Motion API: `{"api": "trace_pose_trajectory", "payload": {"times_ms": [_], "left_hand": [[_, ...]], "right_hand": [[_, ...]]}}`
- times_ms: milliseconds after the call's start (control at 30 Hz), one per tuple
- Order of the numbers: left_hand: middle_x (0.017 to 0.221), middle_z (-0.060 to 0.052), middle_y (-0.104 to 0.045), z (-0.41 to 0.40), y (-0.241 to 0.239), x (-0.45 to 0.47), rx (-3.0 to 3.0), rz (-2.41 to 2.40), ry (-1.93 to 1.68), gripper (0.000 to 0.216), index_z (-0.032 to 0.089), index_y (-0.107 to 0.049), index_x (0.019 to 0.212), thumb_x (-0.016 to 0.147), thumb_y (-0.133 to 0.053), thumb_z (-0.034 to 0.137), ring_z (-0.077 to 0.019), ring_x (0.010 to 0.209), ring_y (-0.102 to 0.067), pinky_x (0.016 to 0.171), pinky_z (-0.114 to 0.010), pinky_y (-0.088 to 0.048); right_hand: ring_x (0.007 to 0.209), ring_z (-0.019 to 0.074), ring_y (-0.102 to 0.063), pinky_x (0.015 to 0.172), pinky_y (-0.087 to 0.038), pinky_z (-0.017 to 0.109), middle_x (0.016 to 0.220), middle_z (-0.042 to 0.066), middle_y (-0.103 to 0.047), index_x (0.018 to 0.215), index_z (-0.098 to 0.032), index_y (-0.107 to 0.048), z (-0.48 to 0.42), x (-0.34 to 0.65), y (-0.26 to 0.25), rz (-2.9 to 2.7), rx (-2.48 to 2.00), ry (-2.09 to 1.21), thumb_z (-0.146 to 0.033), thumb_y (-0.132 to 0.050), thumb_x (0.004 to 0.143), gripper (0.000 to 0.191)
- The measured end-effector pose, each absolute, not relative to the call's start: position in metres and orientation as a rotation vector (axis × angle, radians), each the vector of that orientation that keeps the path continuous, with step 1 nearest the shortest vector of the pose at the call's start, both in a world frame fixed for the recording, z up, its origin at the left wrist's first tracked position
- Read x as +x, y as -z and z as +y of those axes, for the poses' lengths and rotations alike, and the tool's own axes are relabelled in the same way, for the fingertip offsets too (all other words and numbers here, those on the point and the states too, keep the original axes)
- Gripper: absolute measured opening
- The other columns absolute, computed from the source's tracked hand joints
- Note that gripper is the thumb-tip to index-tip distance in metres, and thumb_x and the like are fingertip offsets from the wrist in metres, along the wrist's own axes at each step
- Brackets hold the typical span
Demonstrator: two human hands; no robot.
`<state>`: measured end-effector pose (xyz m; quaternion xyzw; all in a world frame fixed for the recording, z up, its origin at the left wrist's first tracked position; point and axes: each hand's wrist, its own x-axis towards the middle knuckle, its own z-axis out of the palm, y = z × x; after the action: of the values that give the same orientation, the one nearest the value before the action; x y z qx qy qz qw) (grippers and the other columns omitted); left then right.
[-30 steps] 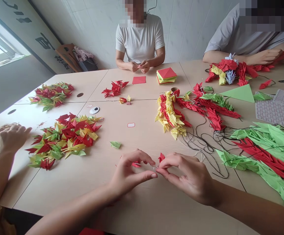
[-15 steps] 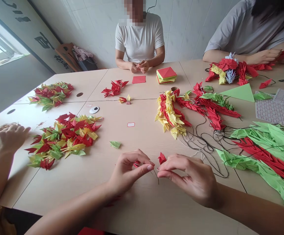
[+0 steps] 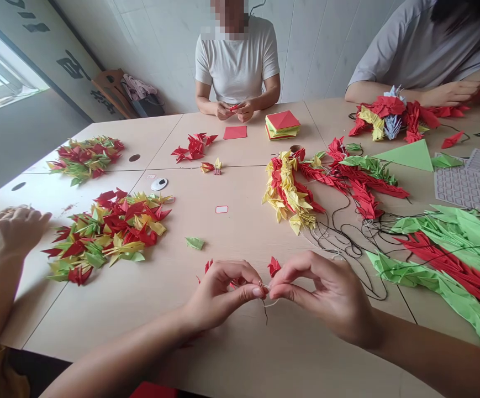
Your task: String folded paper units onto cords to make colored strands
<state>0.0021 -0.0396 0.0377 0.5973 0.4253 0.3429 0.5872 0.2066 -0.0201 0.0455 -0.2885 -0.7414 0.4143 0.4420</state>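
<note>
My left hand (image 3: 221, 293) pinches a thin dark cord (image 3: 265, 315) between thumb and index finger, and its short end hangs down. Fingertips of my right hand (image 3: 326, 301) nearly meet the left ones and pinch a pale thread (image 3: 272, 303), which makes a small loop below. Just beyond my right fingers sits a red folded paper piece (image 3: 273, 267). More red folded paper (image 3: 209, 266) shows behind my left hand, mostly hidden by it. A single green folded piece (image 3: 195, 242) lies a little farther away.
Piles of red, yellow and green folded pieces (image 3: 115, 232) lie left. Strung paper garlands (image 3: 291, 193) and tangled black cords (image 3: 347, 243) spread right, beside long green strands (image 3: 447, 282). Square papers (image 3: 281, 126) are stacked at the back. Three other people sit around the table.
My hands have come closer together, and a pale thread loop now shows between the fingertips. The person opposite now holds up a small red paper piece.
</note>
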Motion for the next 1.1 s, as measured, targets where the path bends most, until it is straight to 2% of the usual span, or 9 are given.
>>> {"api": "trace_pose_trajectory", "payload": {"times_ms": [467, 700, 833, 967, 1100], "left_hand": [[0.071, -0.006, -0.069, -0.039, -0.038, 0.004, 1.472, 0.994, -0.753, 0.028, 0.016, -0.072, 0.073, 0.08, -0.07, 0.043, -0.0128, 0.067, -0.059, 0.065, -0.024, -0.045], [0.071, -0.005, -0.07, -0.036, -0.039, 0.002, 1.596, 1.019, -0.674, 0.023, 0.015, -0.072, 0.074, 0.081, -0.069, 0.037, -0.0117, 0.065, -0.059, 0.063, -0.022, -0.044], [0.069, -0.004, -0.069, -0.035, -0.038, 0.002, 1.679, 1.065, -0.58, 0.026, 0.015, -0.072, 0.072, 0.079, -0.07, 0.04, -0.0124, 0.065, -0.058, 0.063, -0.023, -0.043], [0.068, -0.004, -0.068, -0.034, -0.037, 0.003, 1.713, 1.043, -0.541, 0.026, 0.015, -0.071, 0.07, 0.08, -0.069, 0.038, -0.0133, 0.068, -0.058, 0.065, -0.023, -0.044], [0.073, -0.005, -0.07, -0.034, -0.035, 0.001, 1.709, 1.049, -0.507, 0.025, 0.014, -0.071, 0.075, 0.081, -0.067, 0.038, -0.0149, 0.072, -0.06, 0.066, -0.024, -0.045]], "right_hand": [[0.067, 0.0088, -0.068, 0.062, -0.055, 0.016, 0.075, -0.001, -0.071, 0.09, -0.019, -0.06, -0.018, 0.207, -0.044, -1.903, -0.596, -0.953, -0.02, -0.069, 0.083, 0.011], [0.068, 0.009, -0.069, 0.067, -0.056, 0.017, 0.075, -0.003, -0.072, 0.085, -0.02, -0.058, -0.017, 0.208, -0.044, -1.876, -0.709, -1.255, -0.019, -0.072, 0.079, 0.015], [0.072, 0.0095, -0.067, 0.071, -0.055, 0.02, 0.077, -0.003, -0.07, 0.086, -0.02, -0.059, -0.013, 0.209, -0.049, -1.978, -0.783, -1.395, -0.017, -0.071, 0.079, 0.014], [0.073, 0.0085, -0.063, 0.07, -0.052, 0.019, 0.081, -0.003, -0.068, 0.091, -0.02, -0.063, -0.01, 0.21, -0.052, -2.148, -0.729, -1.349, -0.012, -0.064, 0.082, 0.013], [0.075, 0.0092, -0.063, 0.08, -0.051, 0.025, 0.085, -0.001, -0.07, 0.097, -0.02, -0.064, -0.011, 0.207, -0.05, -2.182, -0.6, -1.18, -0.01, -0.058, 0.085, 0.017]]}}
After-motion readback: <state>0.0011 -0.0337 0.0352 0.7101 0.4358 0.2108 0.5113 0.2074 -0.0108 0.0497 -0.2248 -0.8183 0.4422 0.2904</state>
